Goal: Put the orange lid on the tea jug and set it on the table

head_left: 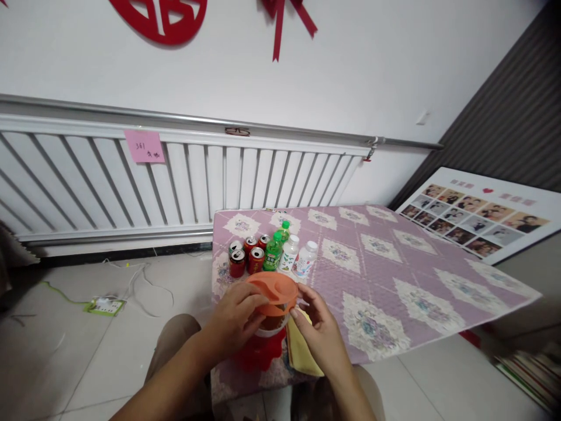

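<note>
An orange lid (278,286) is held tilted over a container with a pale rim (267,332). My left hand (234,318) has its fingers closed on the lid's left side. On the right side, my right hand (316,318) pinches the lid's edge between thumb and fingers. Beneath the container lies a red scalloped piece (258,355). Beside it, a folded yellow cloth (303,351) lies under my right hand. Behind the lid stand several open cans (237,263), green bottles (273,252) and two white-capped bottles (289,254).
A purple flowered cloth (331,280) covers the table. Behind it runs a white radiator (197,181) with a pink note (144,147). A photo board (482,213) leans at the right. White cables (139,286) and a power strip (104,306) lie on the left floor.
</note>
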{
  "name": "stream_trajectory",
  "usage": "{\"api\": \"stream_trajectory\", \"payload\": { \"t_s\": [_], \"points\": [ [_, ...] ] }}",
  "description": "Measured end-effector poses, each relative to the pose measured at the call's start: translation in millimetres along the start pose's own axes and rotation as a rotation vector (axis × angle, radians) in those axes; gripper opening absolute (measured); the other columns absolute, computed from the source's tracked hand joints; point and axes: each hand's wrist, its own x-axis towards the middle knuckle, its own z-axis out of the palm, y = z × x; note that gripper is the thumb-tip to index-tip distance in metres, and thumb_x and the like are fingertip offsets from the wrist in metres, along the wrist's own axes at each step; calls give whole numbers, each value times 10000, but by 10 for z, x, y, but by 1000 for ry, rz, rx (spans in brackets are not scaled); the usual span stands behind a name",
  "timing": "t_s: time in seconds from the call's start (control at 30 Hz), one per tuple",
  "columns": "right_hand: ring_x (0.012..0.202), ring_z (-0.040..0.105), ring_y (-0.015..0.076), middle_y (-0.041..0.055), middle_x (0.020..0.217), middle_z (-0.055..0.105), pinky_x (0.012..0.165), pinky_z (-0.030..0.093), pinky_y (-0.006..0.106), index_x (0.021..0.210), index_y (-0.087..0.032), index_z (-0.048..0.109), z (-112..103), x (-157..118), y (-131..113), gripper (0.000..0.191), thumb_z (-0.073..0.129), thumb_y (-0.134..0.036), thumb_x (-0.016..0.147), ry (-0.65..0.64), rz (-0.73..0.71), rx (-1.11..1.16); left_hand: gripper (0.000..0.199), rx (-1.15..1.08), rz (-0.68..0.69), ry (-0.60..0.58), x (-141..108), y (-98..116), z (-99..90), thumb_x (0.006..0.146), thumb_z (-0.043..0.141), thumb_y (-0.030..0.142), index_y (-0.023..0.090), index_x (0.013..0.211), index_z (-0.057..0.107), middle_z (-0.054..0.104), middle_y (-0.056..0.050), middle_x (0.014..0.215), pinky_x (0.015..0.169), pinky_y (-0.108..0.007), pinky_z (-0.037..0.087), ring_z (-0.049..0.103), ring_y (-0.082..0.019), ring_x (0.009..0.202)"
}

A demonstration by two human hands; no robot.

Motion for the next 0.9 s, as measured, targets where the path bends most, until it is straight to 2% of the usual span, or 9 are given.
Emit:
{"api": "stream_trajectory", "payload": {
  "t_s": [0.2,0.37,0.6,0.77,0.9],
  "points": [
    [1242,579,250,81,1348,607,989,515,406,1299,-311,604,2,-104,62,461,673,-363,846,5,-87,-117,212,-80,-11,-70,-54,2,-14,895,571,79,211,1061,571,652,-84,1078,917,-357,536,610,-214,1024],
    [1253,572,249,77,1335,605,1043,491,429,1306,-320,609,39,-190,131,461,666,-317,849,7,-144,-192,204,-75,-7,-127,-143,-29,-8,885,569,64,198,1039,568,639,-90,1094,938,-350,524,596,-211,1049],
    [1241,585,249,82,1318,618,1057,486,428,1304,-300,611,67,-216,204,457,663,-287,850,5,-165,-229,238,-15,45,-118,-189,-52,30,867,557,40,200,1045,565,652,-71,1049,1053,-435,443,606,-212,1017],
    [1257,577,246,78,1322,618,1065,478,432,1304,-310,613,51,-210,230,460,662,-272,849,-19,-163,-203,227,20,53,-128,-196,-30,63,883,543,50,204,1047,577,659,-66,1026,1038,-438,450,620,-210,991],
    [1257,575,241,70,1331,621,1065,474,428,1297,-316,613,59,-209,190,460,671,-270,843,-9,-141,-154,235,24,58,-89,-230,-34,94,896,537,56,206,1072,575,661,-67,1025,1080,-453,428,632,-207,1001]
  ]
}}
